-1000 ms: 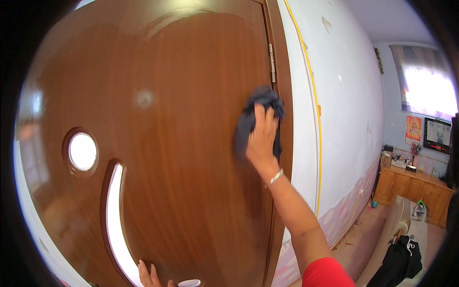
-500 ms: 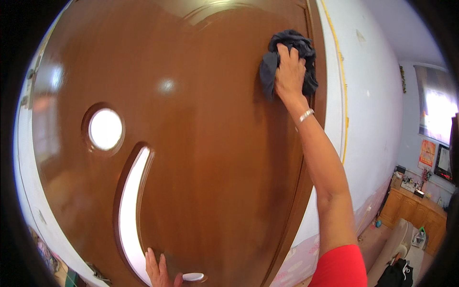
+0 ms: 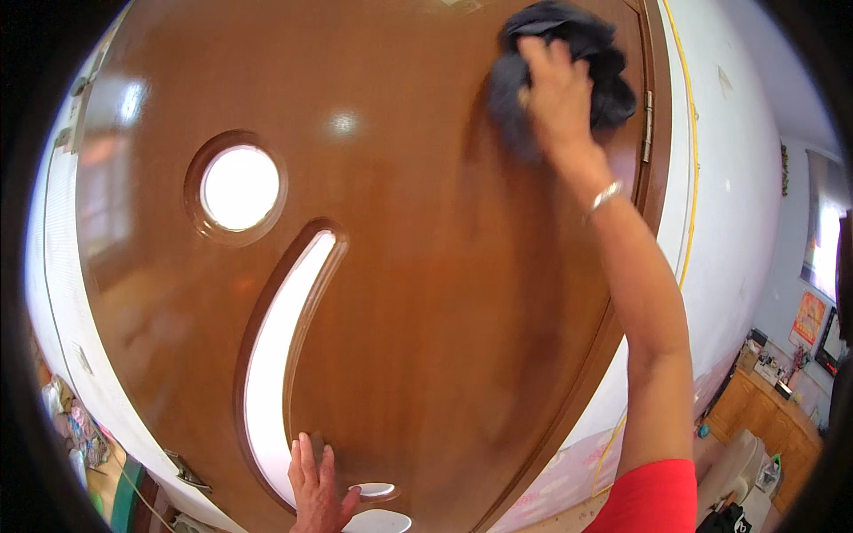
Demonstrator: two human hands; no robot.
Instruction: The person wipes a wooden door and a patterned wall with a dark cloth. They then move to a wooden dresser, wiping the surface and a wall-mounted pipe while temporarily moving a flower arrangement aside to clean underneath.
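Observation:
A glossy brown wooden door [image 3: 426, 293] fills most of the view, with a round glass pane [image 3: 240, 187] and a long curved one [image 3: 275, 364]. High up near its right edge, my right hand [image 3: 562, 102] presses a bunched dark grey cloth [image 3: 569, 35] to the surface. The cloth spreads out on both sides of the fingers and looks blurred by motion. Low on the door, my left hand [image 3: 320, 489] rests flat beside the bottom of the curved pane, fingers stretched and holding nothing. Two small panes lie near its thumb.
A metal hinge [image 3: 648, 127] sits on the door's right edge, and a latch handle [image 3: 187, 471] at its lower left. Yellow cable [image 3: 692, 160] runs along the white wall. A wooden cabinet [image 3: 764, 417] and sofa [image 3: 742, 471] stand at the far right.
My right hand and the cloth have shifted on the door, toward the top of the view. The whole view has swung a little, bringing the hinge and lower small pane into sight.

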